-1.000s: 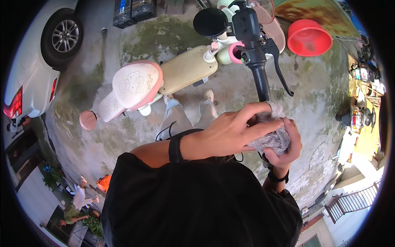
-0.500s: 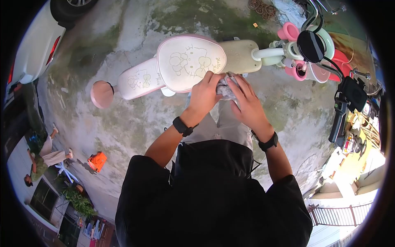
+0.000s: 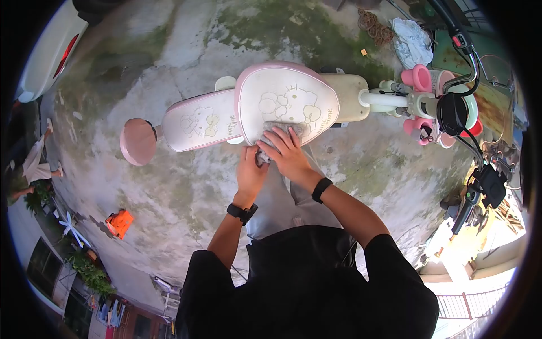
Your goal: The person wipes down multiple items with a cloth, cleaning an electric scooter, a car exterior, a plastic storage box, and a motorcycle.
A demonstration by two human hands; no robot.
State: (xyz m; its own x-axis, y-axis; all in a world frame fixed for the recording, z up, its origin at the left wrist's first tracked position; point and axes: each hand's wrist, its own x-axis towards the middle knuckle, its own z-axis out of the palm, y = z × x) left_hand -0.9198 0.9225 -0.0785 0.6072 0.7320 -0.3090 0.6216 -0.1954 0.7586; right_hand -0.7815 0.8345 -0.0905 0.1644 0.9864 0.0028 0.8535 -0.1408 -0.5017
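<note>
A crumpled grey cloth (image 3: 275, 126) lies against the near edge of a scooter's white seat (image 3: 265, 85), which has pink piping and a cartoon cat print. My right hand (image 3: 289, 157) presses over the cloth on the seat, its fingers bent around it. Just left of it, my left hand (image 3: 251, 171) pinches the cloth's lower end at the seat rim. Part of the cloth is hidden under my fingers. Behind the main seat, to the left, is a smaller printed rear seat (image 3: 200, 121) with a round pink backrest (image 3: 138, 141).
The scooter's handlebar (image 3: 466, 212) and round black display (image 3: 453, 114) are at right, near pink cups (image 3: 418, 77). An orange object (image 3: 119, 224) lies on the concrete at left. A white car (image 3: 51, 51) stands upper left, and a person (image 3: 38, 161) is at the far left.
Both hands have moved left with the cloth and now hold it against the seat; before, they bunched it together near the seat's front edge. The view has shifted, putting the scooter lower and farther right.
</note>
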